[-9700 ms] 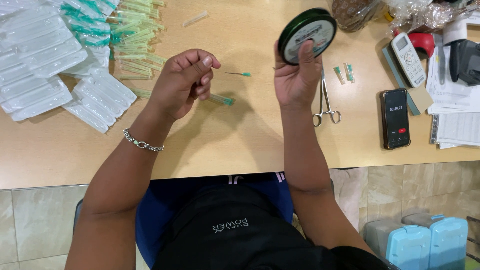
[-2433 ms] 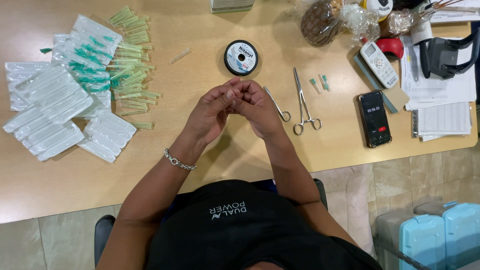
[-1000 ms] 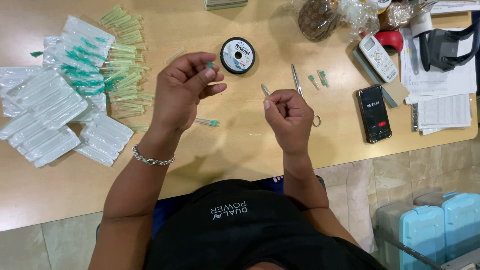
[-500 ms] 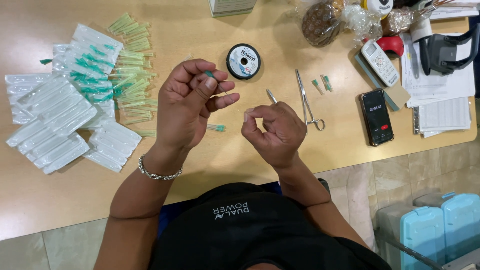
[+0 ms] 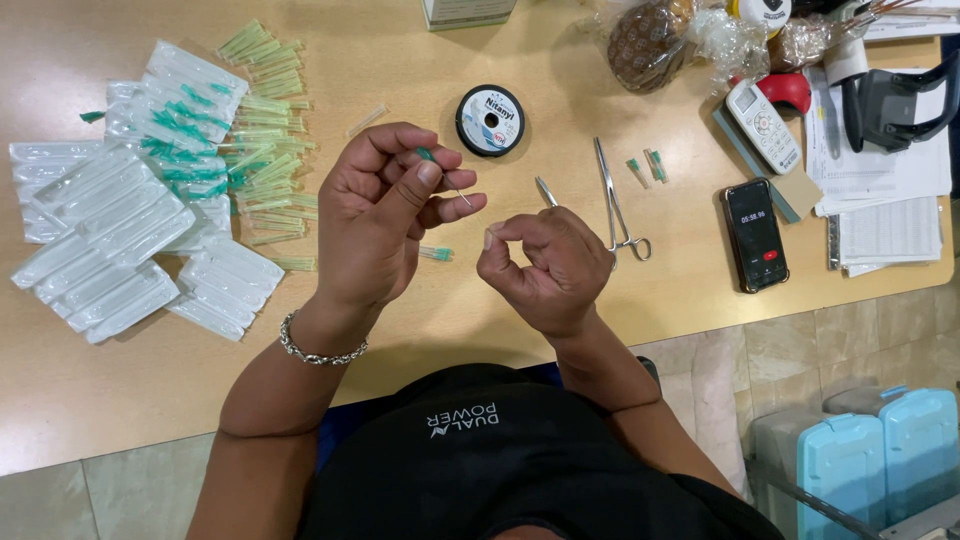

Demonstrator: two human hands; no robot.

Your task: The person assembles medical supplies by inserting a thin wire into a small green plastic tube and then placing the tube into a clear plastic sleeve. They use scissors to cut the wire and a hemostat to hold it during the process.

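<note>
My left hand (image 5: 385, 220) is raised over the wooden table (image 5: 420, 310) and pinches a thin needle with a green hub (image 5: 436, 168) between thumb and forefinger. Just to its right, my right hand (image 5: 540, 265) is closed with thumb and forefinger pinched together; whether a thread lies between them is too fine to tell. A green-capped needle (image 5: 436, 254) lies on the table between the two hands. A black spool of thin thread (image 5: 489, 120) sits beyond them, and metal scissor-handled forceps (image 5: 615, 205) lie to the right.
Piles of clear needle packets (image 5: 110, 240) and loose green-capped needles (image 5: 260, 160) cover the left. On the right lie a phone (image 5: 755, 235), a white remote (image 5: 762, 125), papers (image 5: 885, 215), a black hole punch (image 5: 895, 100) and wrapped bags (image 5: 660, 40). Blue cases (image 5: 880, 455) stand on the floor.
The hands came apart after being joined, then drew closer again. My left hand keeps the needle raised, and my right hand has moved slightly left with its fingers pinched.
</note>
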